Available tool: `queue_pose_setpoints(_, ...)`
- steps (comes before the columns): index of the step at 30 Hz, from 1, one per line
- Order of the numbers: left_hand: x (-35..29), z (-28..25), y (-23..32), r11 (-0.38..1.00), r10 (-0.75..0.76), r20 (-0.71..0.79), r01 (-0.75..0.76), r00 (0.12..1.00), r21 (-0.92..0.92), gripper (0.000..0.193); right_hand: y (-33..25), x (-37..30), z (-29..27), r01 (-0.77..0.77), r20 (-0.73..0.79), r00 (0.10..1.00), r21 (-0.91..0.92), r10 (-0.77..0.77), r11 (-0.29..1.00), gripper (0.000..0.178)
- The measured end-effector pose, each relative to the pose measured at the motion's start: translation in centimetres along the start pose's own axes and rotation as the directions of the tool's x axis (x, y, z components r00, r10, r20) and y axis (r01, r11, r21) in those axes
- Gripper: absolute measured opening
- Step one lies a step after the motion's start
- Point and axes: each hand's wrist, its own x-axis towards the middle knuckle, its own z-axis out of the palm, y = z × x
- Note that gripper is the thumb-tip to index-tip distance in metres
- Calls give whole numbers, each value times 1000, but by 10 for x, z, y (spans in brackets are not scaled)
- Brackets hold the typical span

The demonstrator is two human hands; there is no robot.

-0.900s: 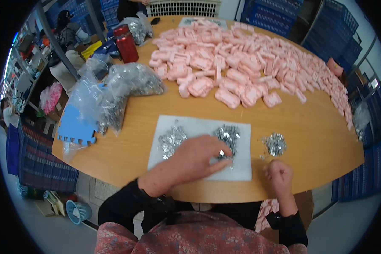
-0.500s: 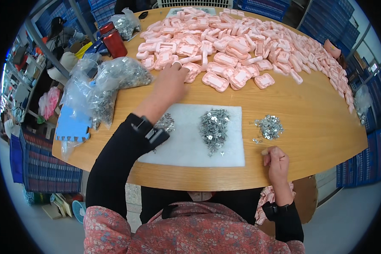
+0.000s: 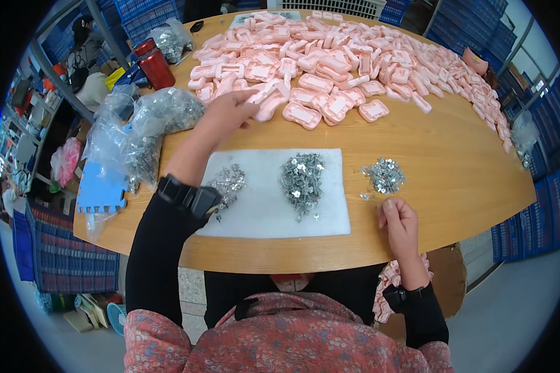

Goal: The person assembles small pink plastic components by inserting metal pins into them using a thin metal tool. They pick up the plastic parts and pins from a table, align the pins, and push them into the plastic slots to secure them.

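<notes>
My left hand [image 3: 229, 113] reaches to the near edge of a big heap of pink plastic shells [image 3: 336, 53]. Its fingers grip the end of one pink plastic shell [image 3: 271, 101], which is tilted up against the others. My right hand [image 3: 399, 225] is closed with curled fingers near the table's front edge; whatever may be between its fingertips is too small to make out. Just beyond it lies a small pile of metal clips [image 3: 386, 176]. On a white foam sheet [image 3: 261, 217] rest two more piles of small metal parts, a silvery one [image 3: 229, 184] and a darker, taller one [image 3: 302, 180].
Clear plastic bags of metal parts [image 3: 168, 109] stand left of the foam sheet, by a red bottle [image 3: 154, 64] and a blue foam mat [image 3: 99, 189]. Stacked blue crates [image 3: 74, 255] surround the wooden table [image 3: 454, 161]. Another person [image 3: 84, 43] is at the far left.
My left hand has drawn slightly left and now has a pink shell tilted up in its fingers. My right hand stays near the front edge, fingers still curled. The whole view has shifted a little.
</notes>
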Motion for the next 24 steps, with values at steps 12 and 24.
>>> queue_pose_setpoints(12, -159, 83, 16, 858, 99, 454, 156, 885, -490, 44, -69, -8, 57, -109, 302, 952, 166, 55, 980, 26)
queue_pose_setpoints(24, -174, 102, 4, 651, 152, 707, 468, 690, -597, 56, -85, -26, 60, -63, 519, 850, -70, 91, 996, 27)
